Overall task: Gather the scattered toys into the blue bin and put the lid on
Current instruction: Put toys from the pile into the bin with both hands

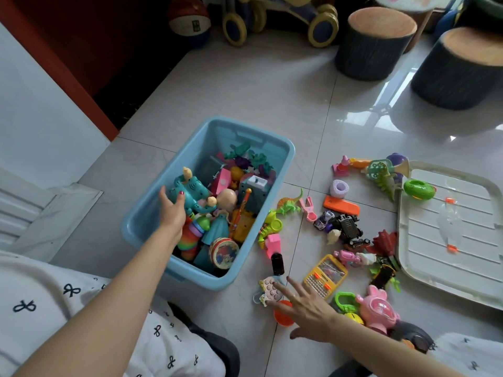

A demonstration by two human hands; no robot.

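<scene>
The blue bin (283, 170) stands on the floor, half full of toys. My left hand (172, 210) is inside it and grips a teal elephant toy (190, 193). My right hand (302, 308) hovers with fingers spread over a pink button toy (268, 289) and an orange cup (283, 317) on the floor. Right of the bin lie several scattered toys: a yellow calculator toy (325, 276), a black car (348, 227), a green dinosaur (290, 204), an orange block (341, 206), a pink rabbit toy (378, 311). The white lid (449, 240) lies flat at the right, a green ring toy (417, 189) on it.
Two stump-shaped stools (375, 42) stand at the back right. A ride-on toy with yellow wheels (280, 20) and a ball (189, 20) are at the back. A white wall (40, 118) borders the left. My knees fill the lower corners.
</scene>
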